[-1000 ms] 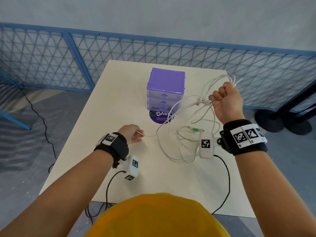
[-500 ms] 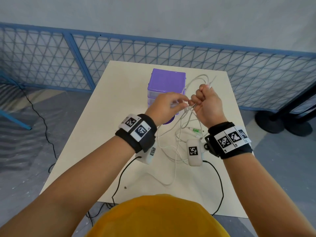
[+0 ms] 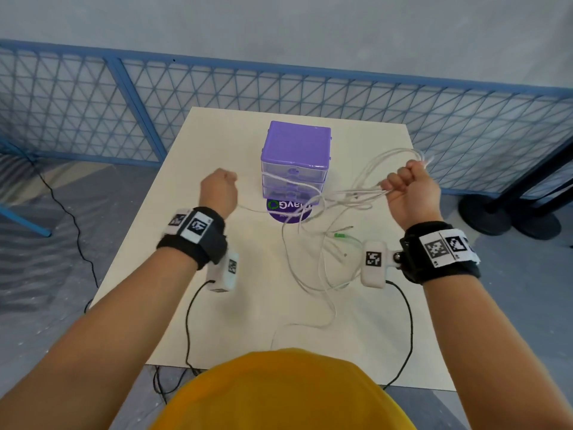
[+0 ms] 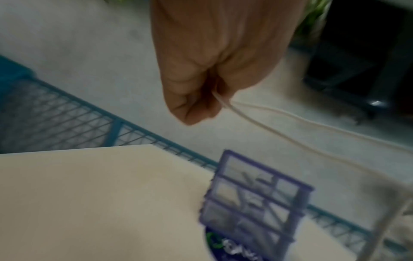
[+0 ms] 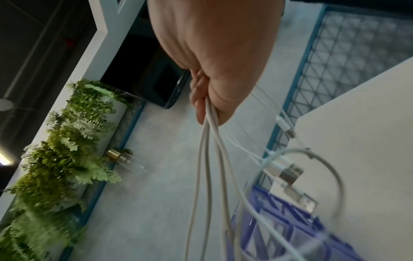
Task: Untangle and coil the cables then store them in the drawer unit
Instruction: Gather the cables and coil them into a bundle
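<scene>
A tangle of white cables (image 3: 313, 252) hangs from my raised hands down onto the cream table (image 3: 173, 249). My right hand (image 3: 409, 190) grips a bunch of cable loops (image 5: 208, 141) in its fist, right of the drawer unit. My left hand (image 3: 218, 189) is closed on a single white cable strand (image 4: 236, 113), left of the unit. That strand runs across the front of the purple drawer unit (image 3: 296, 162), whose three clear drawers are closed. A green plug (image 3: 340, 235) lies on the table among the cables. Metal-tipped connectors (image 5: 290, 174) dangle near my right hand.
A round purple sticker (image 3: 290, 209) lies under the drawer unit's front. A blue mesh fence (image 3: 310, 97) runs behind the table. Black wrist-camera leads (image 3: 406, 330) trail off the near edge. Black post bases (image 3: 508, 212) stand on the floor at right.
My hands, together in front of the drawer unit half a second ago, have pulled apart: the left went left with one strand, the right moved right holding the bunch.
</scene>
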